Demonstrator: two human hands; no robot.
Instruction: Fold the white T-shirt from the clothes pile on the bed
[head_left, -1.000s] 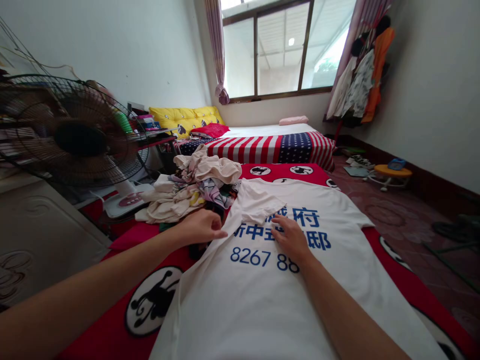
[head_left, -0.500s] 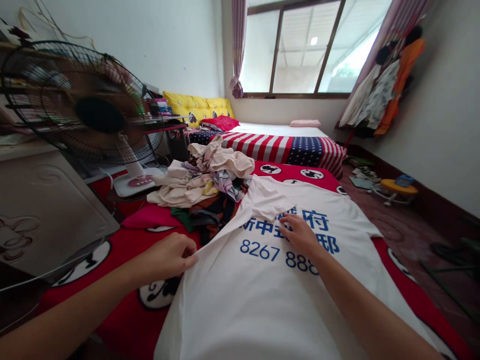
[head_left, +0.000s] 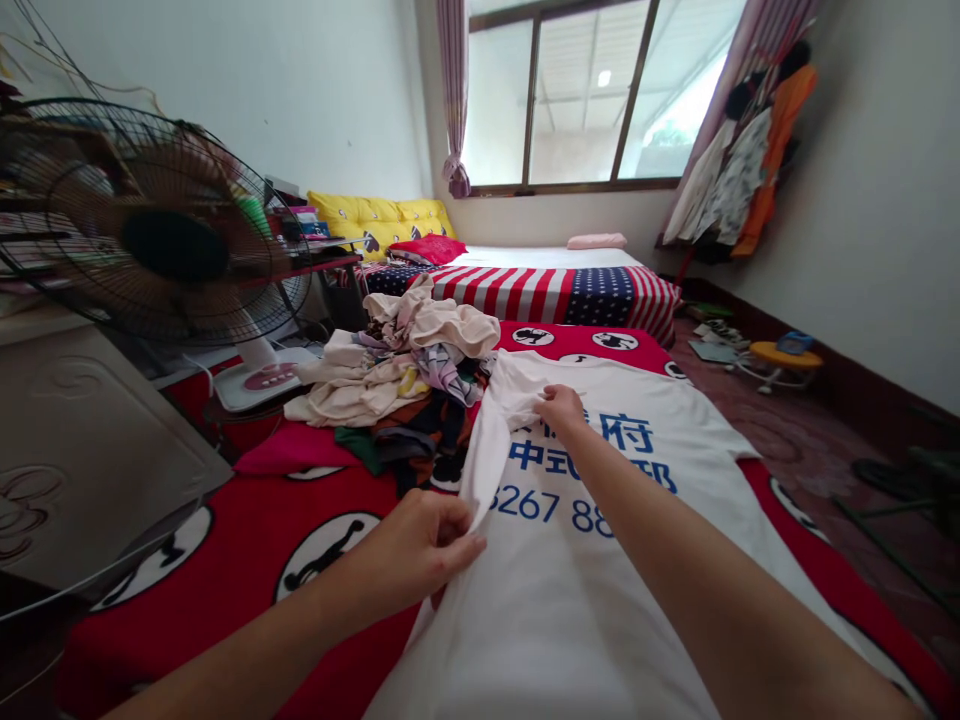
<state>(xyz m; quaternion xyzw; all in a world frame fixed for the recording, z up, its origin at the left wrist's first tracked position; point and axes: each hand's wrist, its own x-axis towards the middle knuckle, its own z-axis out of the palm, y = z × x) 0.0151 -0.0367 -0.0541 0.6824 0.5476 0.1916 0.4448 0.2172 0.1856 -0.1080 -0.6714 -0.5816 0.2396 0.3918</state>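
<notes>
A white T-shirt [head_left: 555, 590] with blue characters and digits lies spread over the red patterned cloth [head_left: 247, 620]. My left hand [head_left: 431, 545] pinches the shirt's left side edge, which is folded inward over part of the print. Farther up, my right hand [head_left: 561, 408] has its fingers closed on the folded sleeve near the top of the print. The shirt's other sleeve lies flat on the right. Beside the shirt, at the upper left, is a heap of crumpled clothes [head_left: 405, 350] in cream, green, orange and dark colours.
A standing fan [head_left: 176, 245] is at the left, by a pale cabinet [head_left: 82, 450]. Behind is a bed with a striped, starred cover [head_left: 540, 290]. Clothes [head_left: 750, 170] hang at the right wall, above a low yellow-topped stool [head_left: 784, 355].
My left hand has drawn the shirt's left edge inward to the right, covering some of the print. My right hand has moved slightly up and left with the sleeve. The view has shifted a little.
</notes>
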